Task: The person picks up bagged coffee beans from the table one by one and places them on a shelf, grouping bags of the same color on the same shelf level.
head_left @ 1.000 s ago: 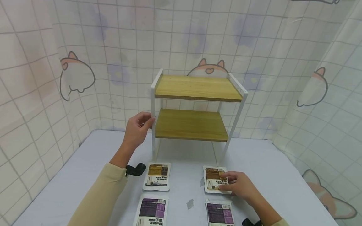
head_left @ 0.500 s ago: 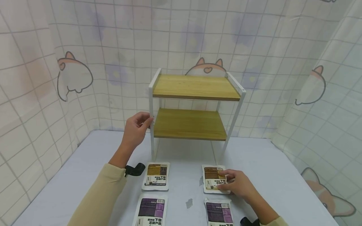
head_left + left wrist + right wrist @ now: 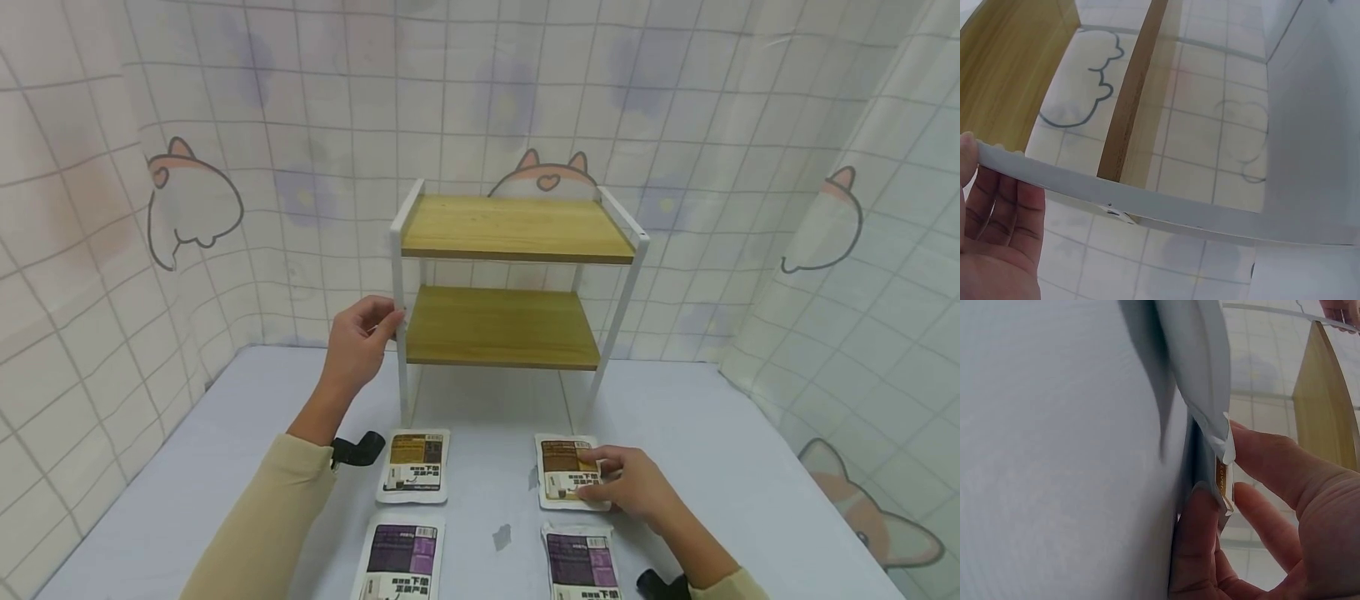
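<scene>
A two-tier rack (image 3: 517, 283) with wooden shelves and a white metal frame stands at the back of the table. My left hand (image 3: 362, 337) grips its front left post (image 3: 1147, 206) level with the lower shelf. My right hand (image 3: 626, 485) pinches the right edge of a brown-labelled pouch (image 3: 564, 468) lying on the table; in the right wrist view thumb and fingers (image 3: 1260, 469) hold that pouch's edge (image 3: 1219, 456), lifted a little off the surface. A second brown-labelled pouch (image 3: 415, 462) lies at the left.
Two purple-labelled pouches (image 3: 401, 558) (image 3: 581, 565) lie nearer me on the pale table (image 3: 225, 450). A small scrap (image 3: 502, 537) sits between them. Tiled curtain walls with cat drawings (image 3: 191, 200) enclose the table on three sides.
Both hands keep their holds; my head view has shifted slightly, nothing else has visibly moved.
</scene>
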Motion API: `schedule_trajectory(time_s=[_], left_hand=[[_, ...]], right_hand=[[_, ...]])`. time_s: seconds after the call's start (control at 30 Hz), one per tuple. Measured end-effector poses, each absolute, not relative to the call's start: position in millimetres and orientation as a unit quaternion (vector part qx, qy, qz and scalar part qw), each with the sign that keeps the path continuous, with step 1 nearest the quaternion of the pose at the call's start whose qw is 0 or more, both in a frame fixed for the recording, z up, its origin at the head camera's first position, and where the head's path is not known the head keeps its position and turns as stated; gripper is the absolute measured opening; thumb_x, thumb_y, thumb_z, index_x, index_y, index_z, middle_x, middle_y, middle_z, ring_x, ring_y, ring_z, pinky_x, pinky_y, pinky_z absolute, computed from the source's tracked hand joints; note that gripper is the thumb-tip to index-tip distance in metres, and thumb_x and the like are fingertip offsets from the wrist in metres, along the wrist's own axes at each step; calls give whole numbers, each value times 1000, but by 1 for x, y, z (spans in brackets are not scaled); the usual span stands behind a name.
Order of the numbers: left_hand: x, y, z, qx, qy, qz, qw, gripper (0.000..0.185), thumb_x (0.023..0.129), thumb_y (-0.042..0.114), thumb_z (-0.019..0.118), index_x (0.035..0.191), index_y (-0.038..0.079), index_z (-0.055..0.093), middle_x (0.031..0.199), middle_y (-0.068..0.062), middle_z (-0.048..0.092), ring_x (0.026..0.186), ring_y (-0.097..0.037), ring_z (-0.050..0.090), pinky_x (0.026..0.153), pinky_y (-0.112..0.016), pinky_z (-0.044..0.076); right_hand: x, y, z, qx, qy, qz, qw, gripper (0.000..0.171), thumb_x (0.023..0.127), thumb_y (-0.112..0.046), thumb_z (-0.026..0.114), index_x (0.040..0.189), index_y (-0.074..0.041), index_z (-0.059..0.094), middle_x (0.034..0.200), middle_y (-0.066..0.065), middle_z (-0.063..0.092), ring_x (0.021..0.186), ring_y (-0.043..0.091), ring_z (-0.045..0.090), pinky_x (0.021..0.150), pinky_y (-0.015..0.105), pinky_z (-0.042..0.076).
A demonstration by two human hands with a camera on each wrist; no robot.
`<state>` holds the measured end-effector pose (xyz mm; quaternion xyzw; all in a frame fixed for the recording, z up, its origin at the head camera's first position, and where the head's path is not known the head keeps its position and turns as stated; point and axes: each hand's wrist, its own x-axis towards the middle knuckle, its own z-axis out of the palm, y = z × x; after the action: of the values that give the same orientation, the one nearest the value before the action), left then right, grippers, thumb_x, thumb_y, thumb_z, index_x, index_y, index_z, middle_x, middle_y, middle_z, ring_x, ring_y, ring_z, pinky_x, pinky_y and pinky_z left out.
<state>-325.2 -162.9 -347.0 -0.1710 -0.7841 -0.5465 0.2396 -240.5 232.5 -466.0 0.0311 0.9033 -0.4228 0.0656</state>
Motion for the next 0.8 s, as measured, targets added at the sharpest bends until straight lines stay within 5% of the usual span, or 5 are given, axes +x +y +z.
schedule_trajectory(time_s=[0.3, 0.8], left_hand=[[-322, -164, -344, -165, -796, -536, 230, 28, 103, 28, 64, 114, 2, 68, 105, -15, 70, 90, -24, 63, 82, -24, 55], [-323, -165, -343, -165, -797, -540, 216, 26, 103, 27, 64, 113, 4, 68, 105, -15, 71, 91, -24, 63, 80, -19, 53]], right_hand=[[-244, 234, -465, 31, 898, -433, 79, 60, 68, -20, 96, 123, -14, 74, 107, 14, 68, 89, 23, 59, 63, 33, 54], [-246, 235, -466, 39, 895, -437, 85, 59, 67, -19, 96, 122, -15, 75, 104, 12, 65, 90, 24, 56, 63, 32, 52]])
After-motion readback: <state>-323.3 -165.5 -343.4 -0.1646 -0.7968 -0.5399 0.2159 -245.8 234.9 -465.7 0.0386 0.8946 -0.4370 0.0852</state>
